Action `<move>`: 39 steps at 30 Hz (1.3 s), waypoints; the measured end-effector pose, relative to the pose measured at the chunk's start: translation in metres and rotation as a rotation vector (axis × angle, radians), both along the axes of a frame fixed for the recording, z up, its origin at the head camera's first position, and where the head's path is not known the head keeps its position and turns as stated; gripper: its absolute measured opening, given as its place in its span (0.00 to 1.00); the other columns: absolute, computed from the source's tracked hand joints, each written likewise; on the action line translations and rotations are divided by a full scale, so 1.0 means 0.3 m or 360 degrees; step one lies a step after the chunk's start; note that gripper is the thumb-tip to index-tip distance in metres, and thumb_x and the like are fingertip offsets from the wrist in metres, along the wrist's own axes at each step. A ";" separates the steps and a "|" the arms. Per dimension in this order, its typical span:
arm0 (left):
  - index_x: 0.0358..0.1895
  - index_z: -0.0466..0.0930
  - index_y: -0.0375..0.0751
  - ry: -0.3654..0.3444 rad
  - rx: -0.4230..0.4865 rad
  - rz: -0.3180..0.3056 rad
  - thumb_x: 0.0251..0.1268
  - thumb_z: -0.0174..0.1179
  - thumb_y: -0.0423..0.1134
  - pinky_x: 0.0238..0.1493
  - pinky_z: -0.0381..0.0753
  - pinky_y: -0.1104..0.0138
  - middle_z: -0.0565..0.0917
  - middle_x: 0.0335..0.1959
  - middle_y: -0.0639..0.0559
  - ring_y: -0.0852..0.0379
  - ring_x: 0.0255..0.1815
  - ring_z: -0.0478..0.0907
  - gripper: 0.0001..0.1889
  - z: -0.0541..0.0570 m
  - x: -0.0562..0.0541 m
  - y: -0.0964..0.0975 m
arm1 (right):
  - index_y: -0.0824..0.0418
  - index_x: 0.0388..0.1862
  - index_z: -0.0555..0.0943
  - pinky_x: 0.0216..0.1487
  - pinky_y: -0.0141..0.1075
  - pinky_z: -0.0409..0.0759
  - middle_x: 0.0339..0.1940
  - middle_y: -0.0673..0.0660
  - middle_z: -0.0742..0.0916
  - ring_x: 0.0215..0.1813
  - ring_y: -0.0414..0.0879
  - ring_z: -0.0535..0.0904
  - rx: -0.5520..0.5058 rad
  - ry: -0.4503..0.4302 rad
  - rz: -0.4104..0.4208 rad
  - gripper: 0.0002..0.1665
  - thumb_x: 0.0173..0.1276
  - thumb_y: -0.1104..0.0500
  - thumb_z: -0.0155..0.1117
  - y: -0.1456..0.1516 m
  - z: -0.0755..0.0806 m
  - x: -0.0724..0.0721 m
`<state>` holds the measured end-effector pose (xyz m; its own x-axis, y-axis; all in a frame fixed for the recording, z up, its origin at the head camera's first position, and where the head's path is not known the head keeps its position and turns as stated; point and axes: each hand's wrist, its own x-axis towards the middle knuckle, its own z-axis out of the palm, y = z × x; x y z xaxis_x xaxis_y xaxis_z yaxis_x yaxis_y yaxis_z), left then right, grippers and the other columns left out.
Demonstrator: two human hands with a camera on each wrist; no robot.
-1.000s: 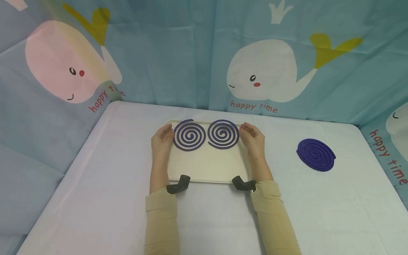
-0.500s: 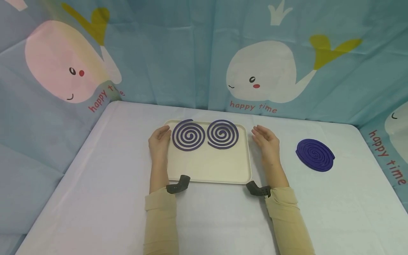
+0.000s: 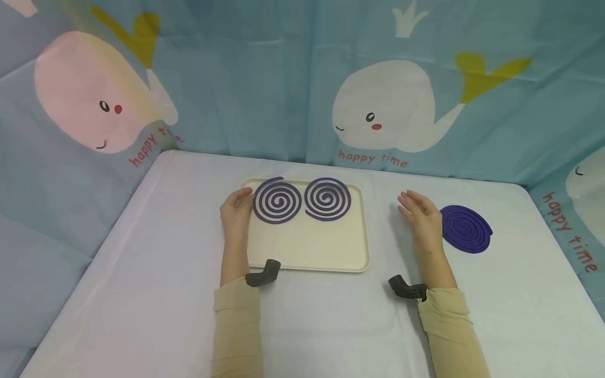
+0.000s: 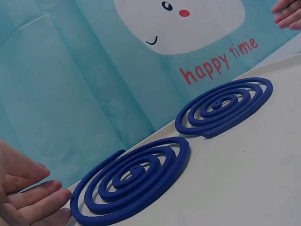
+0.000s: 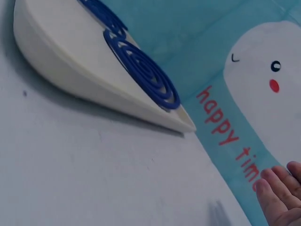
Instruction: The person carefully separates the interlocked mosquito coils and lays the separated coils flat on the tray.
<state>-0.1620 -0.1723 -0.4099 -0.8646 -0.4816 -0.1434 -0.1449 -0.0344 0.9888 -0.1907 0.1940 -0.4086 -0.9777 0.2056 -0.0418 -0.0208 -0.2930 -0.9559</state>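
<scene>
Two single blue-purple mosquito coils lie side by side along the far edge of a cream tray (image 3: 307, 244). The left coil (image 3: 278, 201) has its outer end sticking out past the tray's far rim; the right coil (image 3: 326, 198) sits beside it. My left hand (image 3: 235, 212) is at the tray's left side, fingers loosely bent, fingertips right at the left coil's outer ring in the left wrist view. My right hand (image 3: 424, 218) is off the tray to the right, fingers relaxed, holding nothing. It overlaps the left edge of a tightly wound, unseparated coil (image 3: 467, 230) on the table.
The table (image 3: 321, 325) has a white cover. Behind and at both sides hangs a blue cloth (image 3: 246, 94) printed with whales. A black wrist camera mount (image 3: 264, 274) sits on the left wrist, another mount (image 3: 407, 289) on the right.
My right hand has left the tray's right side and moved right, to beside the tightly wound coil. My left hand stays by the tray's left side; both single coils lie still.
</scene>
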 end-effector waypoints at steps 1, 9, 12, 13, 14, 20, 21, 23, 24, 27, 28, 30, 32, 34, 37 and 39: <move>0.57 0.74 0.34 0.0000 0.0001 0.0005 0.67 0.55 0.33 0.57 0.73 0.71 0.77 0.57 0.42 0.53 0.57 0.75 0.16 0.000 0.000 0.001 | 0.78 0.60 0.67 0.55 0.34 0.77 0.48 0.59 0.82 0.51 0.46 0.81 -0.0003 0.0008 -0.0004 0.24 0.69 0.67 0.57 0.012 0.002 0.004; 0.55 0.75 0.34 0.0019 -0.0011 0.0031 0.66 0.55 0.33 0.56 0.74 0.70 0.79 0.55 0.42 0.52 0.54 0.76 0.16 -0.001 0.000 0.001 | 0.65 0.50 0.76 0.55 0.35 0.76 0.49 0.59 0.82 0.52 0.46 0.81 -0.0078 0.0006 -0.0027 0.13 0.67 0.68 0.58 0.102 0.008 0.043; 0.55 0.76 0.34 0.0044 -0.0035 0.0046 0.67 0.55 0.33 0.56 0.74 0.71 0.79 0.55 0.44 0.53 0.54 0.76 0.15 0.000 -0.004 0.004 | 0.65 0.50 0.77 0.55 0.35 0.76 0.48 0.59 0.83 0.52 0.46 0.81 -0.0134 0.0026 -0.0022 0.12 0.67 0.69 0.57 0.132 0.008 0.053; 0.54 0.76 0.35 0.0041 -0.0043 0.0050 0.67 0.55 0.34 0.56 0.74 0.71 0.79 0.54 0.44 0.53 0.54 0.76 0.15 0.000 -0.006 0.006 | 0.65 0.50 0.76 0.54 0.35 0.76 0.48 0.58 0.84 0.52 0.46 0.81 -0.0148 0.0033 -0.0022 0.12 0.67 0.69 0.57 0.142 0.008 0.056; 0.54 0.76 0.35 0.0035 -0.0047 0.0051 0.66 0.55 0.34 0.55 0.74 0.71 0.79 0.54 0.44 0.54 0.54 0.76 0.15 0.000 -0.008 0.009 | 0.65 0.50 0.76 0.54 0.35 0.77 0.47 0.58 0.84 0.51 0.46 0.81 -0.0155 0.0039 -0.0025 0.12 0.67 0.69 0.57 0.152 0.008 0.058; 0.54 0.77 0.36 -0.0006 -0.0117 0.0031 0.67 0.55 0.35 0.53 0.76 0.70 0.80 0.53 0.44 0.52 0.52 0.78 0.14 0.005 -0.013 0.031 | 0.66 0.50 0.76 0.53 0.34 0.76 0.46 0.58 0.84 0.50 0.45 0.82 -0.0179 0.0074 -0.0034 0.12 0.68 0.70 0.56 0.210 0.010 0.072; 0.54 0.77 0.36 0.0003 -0.0128 0.0033 0.67 0.55 0.34 0.53 0.76 0.70 0.80 0.53 0.44 0.51 0.52 0.78 0.14 0.011 -0.012 0.035 | 0.66 0.50 0.76 0.53 0.34 0.76 0.46 0.59 0.84 0.50 0.45 0.82 -0.0190 0.0080 -0.0037 0.12 0.67 0.70 0.56 0.219 0.011 0.074; 0.53 0.77 0.34 0.0029 -0.0150 0.0044 0.67 0.55 0.33 0.53 0.76 0.70 0.80 0.53 0.43 0.50 0.52 0.78 0.14 0.024 -0.011 0.041 | 0.67 0.49 0.76 0.52 0.35 0.76 0.46 0.59 0.84 0.49 0.46 0.82 -0.0233 0.0089 -0.0059 0.12 0.67 0.71 0.55 0.237 0.011 0.077; 0.53 0.77 0.35 0.0038 -0.0172 0.0046 0.67 0.55 0.34 0.53 0.76 0.70 0.81 0.52 0.43 0.50 0.52 0.78 0.14 0.031 -0.009 0.044 | 0.67 0.49 0.76 0.52 0.35 0.77 0.46 0.60 0.84 0.49 0.46 0.82 -0.0256 0.0094 -0.0076 0.12 0.67 0.72 0.55 0.246 0.012 0.078; 0.53 0.78 0.36 0.0062 -0.0186 -0.0006 0.67 0.54 0.34 0.53 0.76 0.69 0.81 0.51 0.43 0.52 0.52 0.78 0.13 0.050 -0.012 0.071 | 0.68 0.49 0.76 0.52 0.35 0.76 0.45 0.61 0.84 0.49 0.47 0.82 -0.0324 0.0110 -0.0135 0.12 0.67 0.73 0.55 0.277 0.013 0.086; 0.52 0.78 0.36 0.0070 -0.0197 -0.0034 0.67 0.54 0.35 0.53 0.76 0.68 0.81 0.51 0.44 0.52 0.52 0.78 0.13 0.055 -0.014 0.086 | 0.68 0.48 0.76 0.52 0.35 0.76 0.45 0.61 0.84 0.49 0.48 0.82 -0.0351 0.0115 -0.0149 0.12 0.67 0.73 0.54 0.286 0.014 0.087; 0.53 0.78 0.38 0.0071 -0.0237 -0.0114 0.67 0.55 0.37 0.54 0.75 0.67 0.81 0.51 0.45 0.53 0.53 0.77 0.14 0.066 -0.016 0.126 | 0.68 0.49 0.75 0.53 0.36 0.77 0.45 0.61 0.84 0.50 0.48 0.82 -0.0384 0.0122 -0.0171 0.11 0.68 0.72 0.54 0.303 0.016 0.089; 0.53 0.78 0.38 0.0075 -0.0263 -0.0221 0.67 0.55 0.37 0.56 0.74 0.64 0.81 0.51 0.45 0.53 0.53 0.77 0.14 0.076 -0.021 0.184 | 0.68 0.48 0.75 0.52 0.36 0.77 0.44 0.61 0.85 0.49 0.48 0.82 -0.0427 0.0129 -0.0184 0.11 0.67 0.72 0.54 0.320 0.020 0.090; 0.53 0.78 0.38 0.0087 -0.0302 -0.0345 0.67 0.55 0.38 0.57 0.73 0.62 0.81 0.52 0.45 0.52 0.54 0.77 0.14 0.083 -0.029 0.254 | 0.68 0.48 0.75 0.52 0.36 0.78 0.44 0.61 0.85 0.48 0.48 0.82 -0.0463 0.0123 -0.0203 0.11 0.67 0.72 0.55 0.337 0.023 0.089; 0.52 0.78 0.37 0.0125 -0.0363 -0.0520 0.67 0.55 0.37 0.57 0.74 0.61 0.81 0.51 0.45 0.51 0.54 0.78 0.13 0.086 -0.048 0.366 | 0.68 0.48 0.76 0.51 0.35 0.79 0.43 0.61 0.85 0.46 0.47 0.83 -0.0495 0.0104 -0.0244 0.12 0.66 0.71 0.57 0.365 0.025 0.090; 0.51 0.79 0.36 0.0164 -0.0394 -0.0622 0.67 0.54 0.36 0.55 0.76 0.62 0.81 0.51 0.44 0.50 0.53 0.78 0.13 0.083 -0.062 0.441 | 0.68 0.48 0.76 0.50 0.35 0.79 0.43 0.61 0.86 0.46 0.47 0.83 -0.0516 0.0078 -0.0276 0.12 0.65 0.71 0.58 0.384 0.024 0.093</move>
<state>-0.1807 -0.0399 -0.3849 -0.9915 -0.1264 0.0308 -0.0007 0.2418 0.9703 -0.1629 0.3093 -0.4014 -0.9321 0.3520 -0.0857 -0.1402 -0.5684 -0.8107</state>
